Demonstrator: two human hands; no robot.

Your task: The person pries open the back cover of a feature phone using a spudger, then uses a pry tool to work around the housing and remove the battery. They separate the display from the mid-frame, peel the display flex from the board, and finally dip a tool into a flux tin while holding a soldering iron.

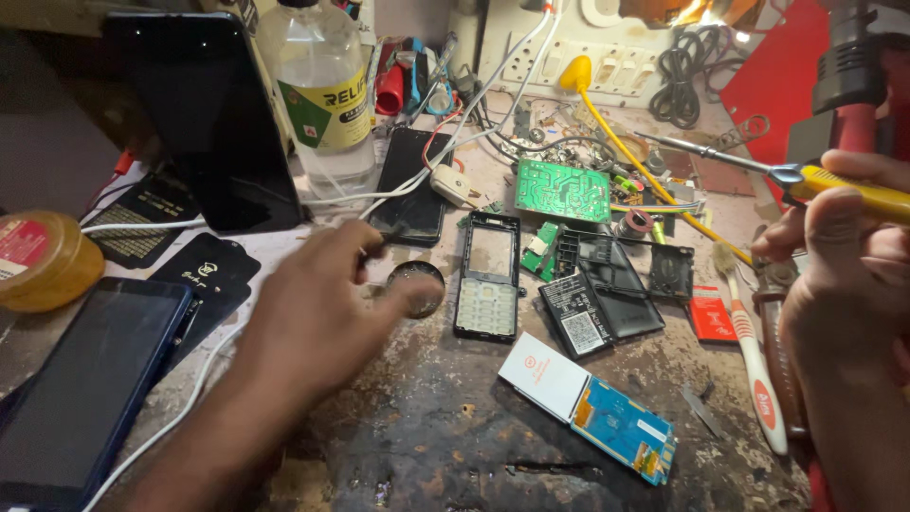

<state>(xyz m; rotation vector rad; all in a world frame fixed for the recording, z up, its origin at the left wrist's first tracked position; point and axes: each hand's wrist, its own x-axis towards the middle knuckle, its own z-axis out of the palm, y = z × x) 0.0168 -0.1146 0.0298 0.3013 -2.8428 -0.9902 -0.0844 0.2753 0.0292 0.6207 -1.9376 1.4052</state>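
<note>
The left hand [318, 308] reaches out over the stained counter [427, 427], fingers curled narrow, with the thumb and forefinger pinching the rim of a small round tin [417, 284]; the hand is blurred, so how firmly it grips cannot be told. Just beyond that hand's fingertips lies a black phone [409, 185] face down, and further off stands a clear plastic bottle [322, 85] beside a dark tablet [213, 118] propped upright. Near the wrist of the left hand a blue-edged smartphone [90, 389] lies flat, with a white cable [190, 408] running past it, and a round amber jar [43, 261] sits beyond that.

The right hand [848, 246] is closed around the yellow handle of a soldering iron [796, 175], its metal shaft pointing away toward the far side of the counter.

Between the two hands lies a keypad phone frame [488, 280], just beside the tin. Next to it, toward the right hand, are a black battery [576, 318] and black phone cover [616, 284]. A green circuit board [562, 190] sits beyond them. Nearer the person lies a blue display module [621, 427] joined to a white panel. A white and orange toothbrush [754, 360] lies just under the right hand.
</note>
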